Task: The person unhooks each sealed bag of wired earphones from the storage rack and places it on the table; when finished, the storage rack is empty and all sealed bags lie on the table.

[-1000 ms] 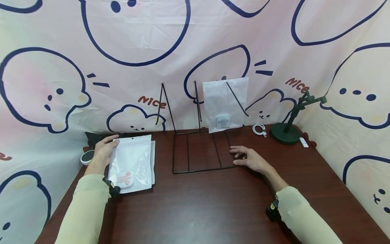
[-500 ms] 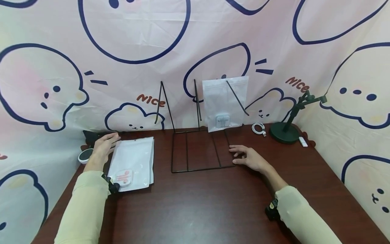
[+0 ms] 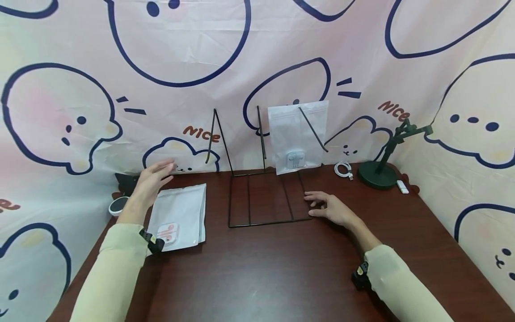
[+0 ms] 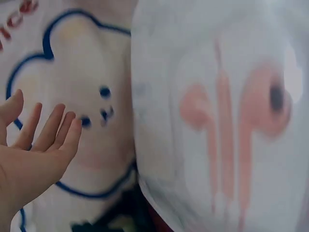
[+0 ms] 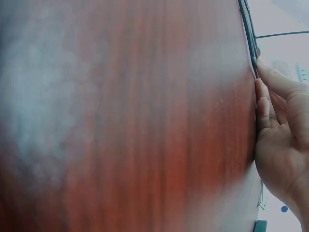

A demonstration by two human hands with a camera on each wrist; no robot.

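My left hand (image 3: 150,185) is raised at the back left corner of a small stack of white zip pouches (image 3: 181,208), fingers extended and holding nothing. The top pouch shows pink wired earphones (image 3: 166,232) in a clear case; they fill much of the left wrist view (image 4: 224,135). At the right side of a black wire display rack (image 3: 249,225), my right hand (image 3: 331,210) holds the base near its front corner with thumb and curled fingertips. Another white pouch (image 3: 283,134), with earphones low inside, hangs on the rack's right hook.
A coiled white cable (image 3: 343,170), a dark green stand (image 3: 377,174) and a small white stick (image 3: 402,187) sit at the back right. A round white object with a dark top (image 3: 118,205) is left of the pouches. A printed cloth (image 3: 225,89) backs the brown table (image 3: 257,273).
My left hand has let go of the top pouch, risen and shifted right and away from me. The pouches now lie more squarely stacked. The right hand has stayed at the rack.
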